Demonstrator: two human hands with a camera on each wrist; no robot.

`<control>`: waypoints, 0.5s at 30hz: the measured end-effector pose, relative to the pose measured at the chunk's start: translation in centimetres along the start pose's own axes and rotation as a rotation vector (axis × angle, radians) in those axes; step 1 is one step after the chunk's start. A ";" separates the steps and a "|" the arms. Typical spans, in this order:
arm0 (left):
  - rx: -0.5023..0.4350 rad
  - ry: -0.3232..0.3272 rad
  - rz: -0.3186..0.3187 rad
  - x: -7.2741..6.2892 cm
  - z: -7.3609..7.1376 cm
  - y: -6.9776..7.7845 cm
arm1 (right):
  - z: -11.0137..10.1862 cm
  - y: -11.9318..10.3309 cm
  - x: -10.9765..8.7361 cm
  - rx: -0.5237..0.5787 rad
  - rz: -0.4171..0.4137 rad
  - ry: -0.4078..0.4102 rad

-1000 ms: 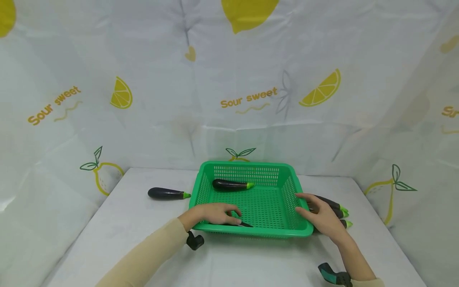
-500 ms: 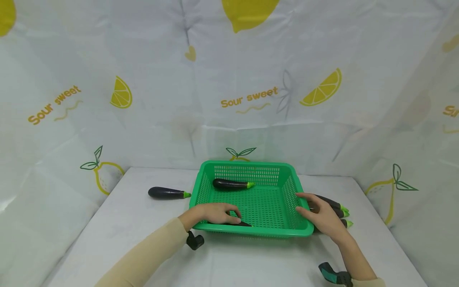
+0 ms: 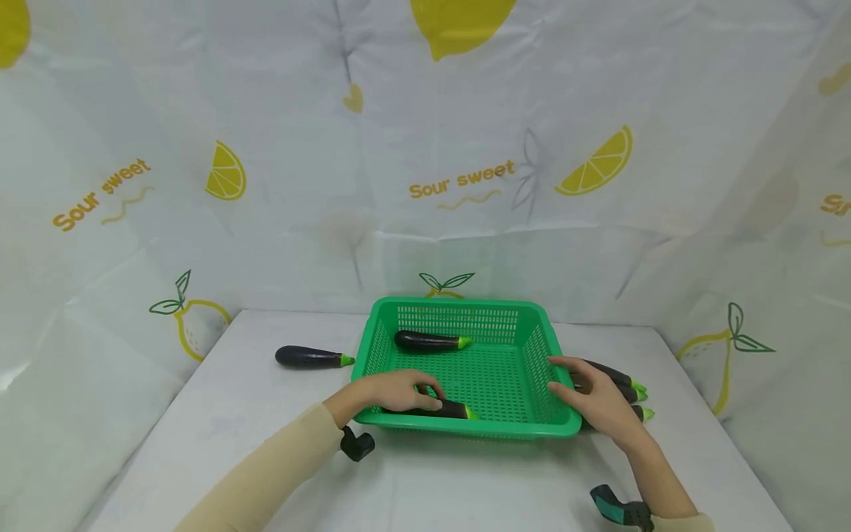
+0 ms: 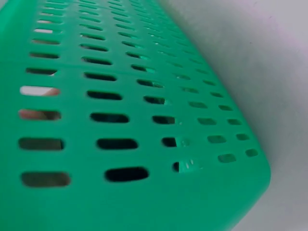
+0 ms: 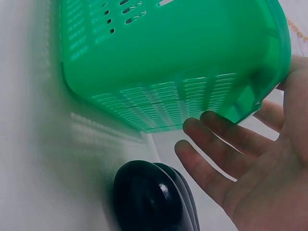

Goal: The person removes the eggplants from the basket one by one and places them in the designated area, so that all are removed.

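In the head view my left hand (image 3: 399,390) reaches over the near left side of a green plastic basket (image 3: 479,430) and grips a dark eggplant (image 3: 455,409) just inside the front wall. Its green stem end points right; the hand covers its other end. The left wrist view shows only the slotted basket wall (image 4: 144,192). My right hand (image 3: 595,399) holds the basket's right rim, thumb and a finger over the edge. In the right wrist view its other fingers (image 5: 216,144) lie outside by the wall. Another eggplant (image 3: 428,341) lies along the basket's back wall.
Several eggplants (image 3: 614,377) lie together right of the basket, partly behind the right hand. One more eggplant (image 3: 309,357) lies left of the basket, stem toward it. The white table (image 3: 266,414) meets lemon-print sheeting (image 3: 319,244) at the back and sides.
My left hand has risen slightly with the eggplant, so more of its body and green stem now shows above the front rim. The right hand and basket stay put.
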State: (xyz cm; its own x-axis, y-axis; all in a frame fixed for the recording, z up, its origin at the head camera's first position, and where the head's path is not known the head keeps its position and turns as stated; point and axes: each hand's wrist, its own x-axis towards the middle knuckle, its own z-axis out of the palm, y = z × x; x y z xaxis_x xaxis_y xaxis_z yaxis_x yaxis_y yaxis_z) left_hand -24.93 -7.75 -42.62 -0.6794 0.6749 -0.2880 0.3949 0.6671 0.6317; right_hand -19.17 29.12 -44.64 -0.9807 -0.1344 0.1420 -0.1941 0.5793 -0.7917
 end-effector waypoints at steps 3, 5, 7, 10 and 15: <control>-0.027 0.013 -0.002 -0.2 -0.2 -0.2 | 0.0 0.0 0.0 0.000 0.002 -0.005; -0.045 0.017 0.000 -0.3 -0.3 -0.3 | 0.0 -0.1 0.0 0.000 0.002 -0.006; -0.056 0.028 0.012 -0.5 -0.4 -0.4 | 0.0 -0.1 0.0 -0.001 0.001 -0.005; -0.067 0.054 0.029 -0.7 -0.7 -0.4 | 0.0 0.0 0.0 -0.007 -0.003 0.001; -0.083 0.094 0.057 -1.3 -1.3 -0.4 | -0.1 0.1 -0.1 -0.019 -0.008 0.004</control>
State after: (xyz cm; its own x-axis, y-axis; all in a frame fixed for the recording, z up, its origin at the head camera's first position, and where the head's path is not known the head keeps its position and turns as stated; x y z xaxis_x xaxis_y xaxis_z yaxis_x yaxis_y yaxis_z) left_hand -25.05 -9.30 -41.56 -0.7139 0.6757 -0.1840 0.3844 0.5977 0.7036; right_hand -19.10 29.26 -44.67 -0.9792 -0.1361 0.1508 -0.2025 0.5936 -0.7788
